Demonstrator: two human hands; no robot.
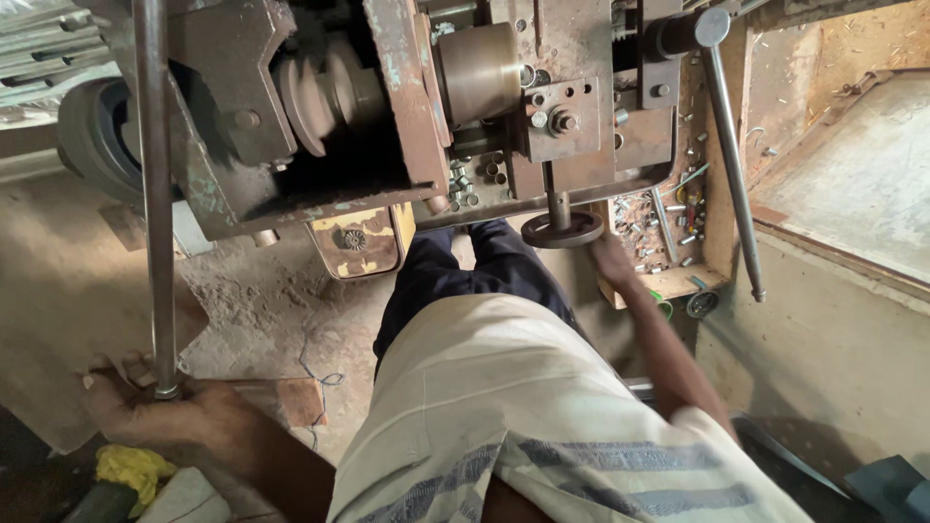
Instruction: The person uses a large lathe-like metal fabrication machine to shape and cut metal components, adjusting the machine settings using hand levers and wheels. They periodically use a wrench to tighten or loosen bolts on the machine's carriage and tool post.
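I stand before a rusty, worn machine (387, 107) and look straight down past my striped shirt. My left hand (160, 407) grips the lower end of a long steel lever rod (155, 194) that runs up the left side of the machine. My right hand (612, 260) reaches forward and rests against the rim of a small round handwheel (562, 230) hanging below the machine's front plate. Only part of that hand shows; its fingers are hidden under the wheel.
A second long steel lever (731, 155) slants down on the right. A wooden tray (668, 281) with several screws and small parts sits beside the handwheel. A yellow cloth (131, 467) lies at the lower left. A pulley (325, 92) and a brass cylinder (480, 73) top the machine.
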